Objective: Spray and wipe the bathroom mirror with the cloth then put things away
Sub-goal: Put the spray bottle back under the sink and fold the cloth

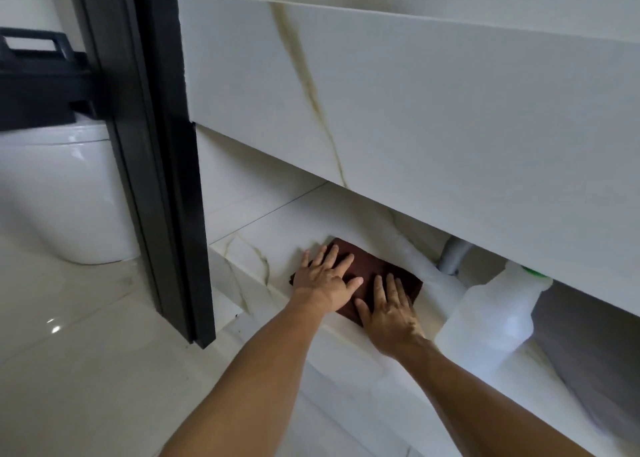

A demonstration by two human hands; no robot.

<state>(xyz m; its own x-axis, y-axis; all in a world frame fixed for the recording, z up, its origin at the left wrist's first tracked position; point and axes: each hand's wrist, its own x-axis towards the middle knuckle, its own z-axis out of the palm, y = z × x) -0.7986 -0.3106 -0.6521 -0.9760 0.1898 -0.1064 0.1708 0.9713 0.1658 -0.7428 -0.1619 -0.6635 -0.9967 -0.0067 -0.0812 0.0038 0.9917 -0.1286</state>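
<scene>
A folded dark red-brown cloth (381,266) lies flat on the low marble shelf (263,248) under the vanity. My left hand (325,280) rests palm down on its left part, fingers spread. My right hand (391,307) presses flat on its near right edge, fingers apart as well. Neither hand grips the cloth. Just right of the cloth stands a translucent white bottle (491,314) with a green cap part (533,271) tucked under the vanity front. The mirror is out of view.
The marble vanity front (415,117) hangs over the shelf, leaving a low gap. A grey drain pipe (453,255) drops behind the bottle. A black door frame (149,145) stands at the left, with a white toilet (69,193) and a black bin (38,82) beyond it.
</scene>
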